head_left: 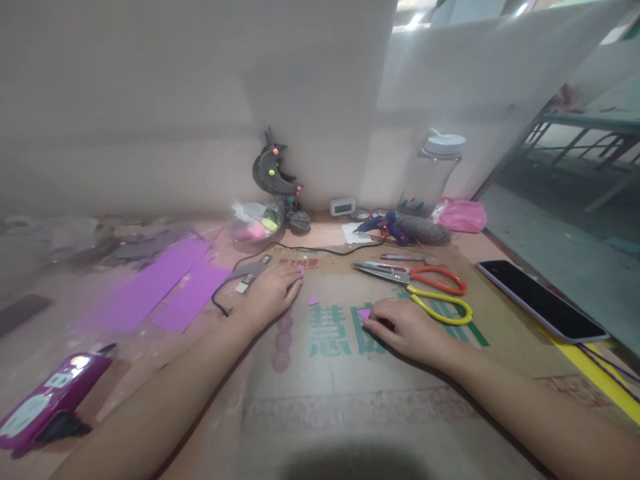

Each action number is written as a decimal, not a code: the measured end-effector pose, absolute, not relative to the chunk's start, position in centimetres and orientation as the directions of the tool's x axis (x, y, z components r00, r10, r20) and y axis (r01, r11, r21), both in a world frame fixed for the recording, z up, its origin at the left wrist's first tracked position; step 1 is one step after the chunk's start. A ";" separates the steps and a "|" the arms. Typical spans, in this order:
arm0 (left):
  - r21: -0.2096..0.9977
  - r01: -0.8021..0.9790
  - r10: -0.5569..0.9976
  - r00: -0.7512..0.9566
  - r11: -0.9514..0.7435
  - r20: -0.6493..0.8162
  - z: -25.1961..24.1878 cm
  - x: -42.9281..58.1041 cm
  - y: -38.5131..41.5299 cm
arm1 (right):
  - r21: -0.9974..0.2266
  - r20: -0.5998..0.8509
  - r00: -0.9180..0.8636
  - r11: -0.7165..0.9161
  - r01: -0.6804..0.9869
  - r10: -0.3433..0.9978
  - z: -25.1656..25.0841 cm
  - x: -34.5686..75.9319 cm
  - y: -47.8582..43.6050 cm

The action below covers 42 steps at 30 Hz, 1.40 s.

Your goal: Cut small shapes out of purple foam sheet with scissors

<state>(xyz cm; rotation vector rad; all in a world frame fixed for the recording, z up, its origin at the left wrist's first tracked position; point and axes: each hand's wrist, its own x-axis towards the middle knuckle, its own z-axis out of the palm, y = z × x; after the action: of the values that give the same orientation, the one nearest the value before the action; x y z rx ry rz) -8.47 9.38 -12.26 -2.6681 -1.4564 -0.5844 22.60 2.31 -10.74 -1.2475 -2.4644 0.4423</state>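
Note:
My left hand (pixel 276 290) lies on the cardboard with its fingers stretched forward and the thumb apart. At its fingertips is a tiny purple scrap (pixel 301 270). My right hand (pixel 407 328) pinches a small pointed purple piece (pixel 364 313) between thumb and fingers, just over the printed green characters. Another purple scrap (pixel 313 301) lies loose on the cardboard (pixel 320 380) between the hands. Beyond my right hand rest scissors (pixel 413 280) with one orange and one yellow handle, blades partly apart. Whether the purple pieces are paper or thin foam is unclear.
Purple sheets (pixel 155 287) and a magenta device (pixel 55 397) lie left. Behind stand a bowl (pixel 257 227), a grey moon-shaped ornament (pixel 273 167), a small display (pixel 343 207), a blue glue gun (pixel 387 227) with a cord, and a bottle (pixel 433 173). A phone (pixel 543 300) lies right.

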 end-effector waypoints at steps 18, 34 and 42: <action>-0.051 0.765 0.727 0.629 -0.643 0.275 -11.2 -5.2 3.1 | -0.427 0.157 -0.540 0.550 0.718 0.827 -10.9 22.5 2.2; 0.049 0.934 0.913 0.335 -0.355 0.232 -13.2 -7.2 6.9 | -0.425 0.159 -0.561 0.569 0.704 0.812 -10.7 22.5 2.4; 0.037 0.830 0.776 0.505 -0.557 0.377 -11.4 -5.6 6.2 | -0.511 0.199 -0.505 0.529 0.678 0.840 -11.4 22.4 2.8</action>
<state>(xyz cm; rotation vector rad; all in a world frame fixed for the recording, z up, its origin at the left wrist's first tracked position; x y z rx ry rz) -5.59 6.16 -11.43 -2.5933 -1.3941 -0.5353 22.36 2.76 -11.41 -1.2411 -2.3467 0.5190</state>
